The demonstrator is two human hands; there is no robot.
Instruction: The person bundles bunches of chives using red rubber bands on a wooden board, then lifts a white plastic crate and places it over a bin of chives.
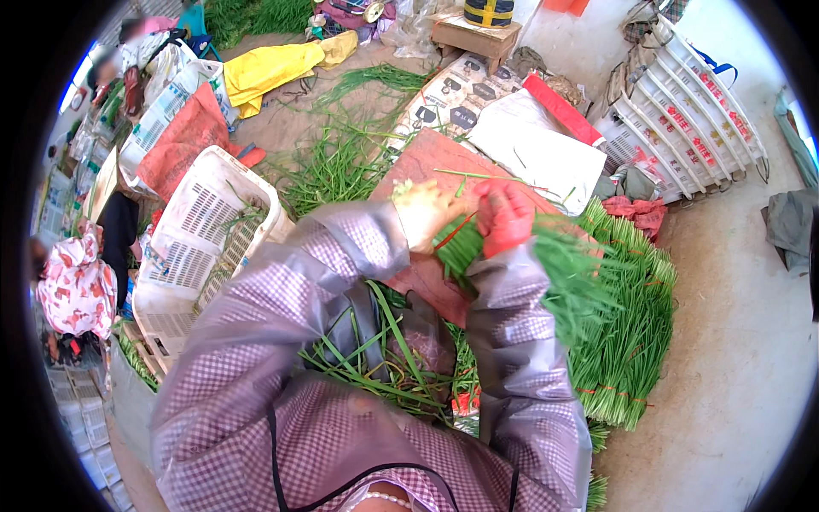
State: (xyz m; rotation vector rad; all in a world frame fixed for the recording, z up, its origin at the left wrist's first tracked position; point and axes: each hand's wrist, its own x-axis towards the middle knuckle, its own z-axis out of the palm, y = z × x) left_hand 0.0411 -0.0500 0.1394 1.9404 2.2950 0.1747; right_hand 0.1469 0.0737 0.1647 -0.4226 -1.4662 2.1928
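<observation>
Over a reddish board (426, 158), my two hands meet at a bundle of long green chives (461, 247). A thin red tie (454, 232) crosses the bundle and runs up toward my right hand (503, 218), which looks red and is closed with the fingers bunched on the tie's end. My left hand (424, 213), paler, curls over the cut end of the bundle, its fingers reaching toward the right hand. The bundle's leafy tips (572, 277) trail to the right, smeared by motion. Loose leaves (384, 375) lie across my lap.
Tied chive bundles (627, 324) are stacked to my right. White plastic crates (183, 282) stand at left, more crates (682, 111) lean at the far right. Loose chives (333, 171) cover the floor ahead, near a yellow sack (277, 72) and wooden stool (478, 36). Other people sit at far left.
</observation>
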